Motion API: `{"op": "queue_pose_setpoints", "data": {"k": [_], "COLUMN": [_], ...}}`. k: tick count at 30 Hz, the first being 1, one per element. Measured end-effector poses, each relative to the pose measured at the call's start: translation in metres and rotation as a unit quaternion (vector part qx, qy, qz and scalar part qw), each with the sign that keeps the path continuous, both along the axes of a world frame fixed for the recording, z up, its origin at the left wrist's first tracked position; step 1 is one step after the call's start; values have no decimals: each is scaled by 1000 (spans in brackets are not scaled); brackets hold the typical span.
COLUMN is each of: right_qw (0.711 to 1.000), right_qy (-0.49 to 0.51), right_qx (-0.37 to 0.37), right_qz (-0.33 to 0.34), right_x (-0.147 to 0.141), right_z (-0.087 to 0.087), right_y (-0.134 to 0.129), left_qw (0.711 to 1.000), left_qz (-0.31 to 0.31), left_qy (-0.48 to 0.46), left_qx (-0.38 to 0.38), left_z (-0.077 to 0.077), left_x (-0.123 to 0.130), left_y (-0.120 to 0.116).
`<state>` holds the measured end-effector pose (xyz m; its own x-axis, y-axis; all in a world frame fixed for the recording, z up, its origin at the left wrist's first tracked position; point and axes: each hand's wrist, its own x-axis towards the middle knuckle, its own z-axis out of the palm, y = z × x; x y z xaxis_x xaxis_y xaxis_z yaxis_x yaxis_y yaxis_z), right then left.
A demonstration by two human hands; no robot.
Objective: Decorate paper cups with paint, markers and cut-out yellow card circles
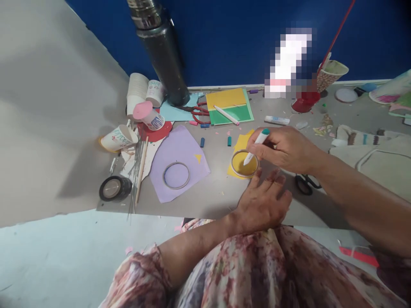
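Note:
My right hand (282, 147) is closed around a white marker (253, 149) with a green end, its tip pointing down inside a thin ring (231, 164). The ring lies on a piece of yellow paper (241, 143). My left hand (265, 199) rests on the table just below, fingers spread, fingertips near the ring's lower right edge. To the left, another ring (189, 176) lies on a purple paper sheet (160, 160) with a small yellow scrap on it.
Black-handled scissors (303, 185) lie beneath my right forearm. A dark bottle (168, 64), stacked paper cups (137, 90), red-handled scissors (201, 115) and coloured paper (226, 97) stand or lie behind. Wires and a stick (141, 171) cross the left side, beside a black tape roll (114, 188).

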<state>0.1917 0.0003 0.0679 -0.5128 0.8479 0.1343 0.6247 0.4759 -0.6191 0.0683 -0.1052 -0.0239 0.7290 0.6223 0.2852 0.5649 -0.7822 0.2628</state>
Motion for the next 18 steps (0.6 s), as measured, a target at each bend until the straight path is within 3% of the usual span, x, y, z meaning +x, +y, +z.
{"op": "queue_pose_setpoints", "data": {"k": [6,18], "right_qw": [987,947], "right_qy": [-114,-213], "right_qx": [-12,17], "right_qz": [115,242], "right_x": [-14,-24], "right_z": [8,12], "right_y": [10,-1], "left_qw": [995,989], "left_qz": [92,117], "left_qy": [12,34], "left_qx": [-36,-79], "left_z": [0,-8], "left_x": [18,25], "left_y": [0,-3]}}
